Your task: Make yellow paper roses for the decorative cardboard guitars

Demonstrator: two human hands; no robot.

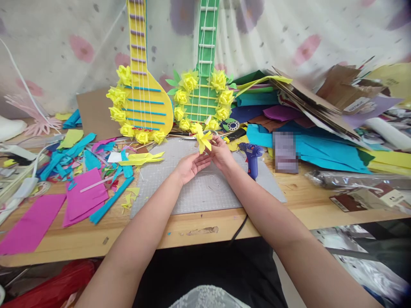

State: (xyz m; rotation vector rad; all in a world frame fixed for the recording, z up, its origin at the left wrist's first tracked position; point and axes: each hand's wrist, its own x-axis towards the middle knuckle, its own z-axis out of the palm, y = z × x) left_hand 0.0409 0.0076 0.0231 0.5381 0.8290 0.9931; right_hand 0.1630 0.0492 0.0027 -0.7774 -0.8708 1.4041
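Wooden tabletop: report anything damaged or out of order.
The tabletop has a ragged, discoloured patch near its front edge, breaking the plain wood. To the left, paper scraps lie jumbled in a loose pile.

There are two hands [193, 167] [222, 153], one held flower [203, 139], two guitars [147, 108] [199, 101], one glue gun [253, 161], one cutting mat [192, 201] and one tabletop [224, 222].

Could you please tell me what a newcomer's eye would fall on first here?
Probably the yellow mock string instrument and the green one, standing side by side at the back of the table, both trimmed with yellow flowers. Next might come the yellow paper flower, held up where the left hand and right hand meet above the grey mat.
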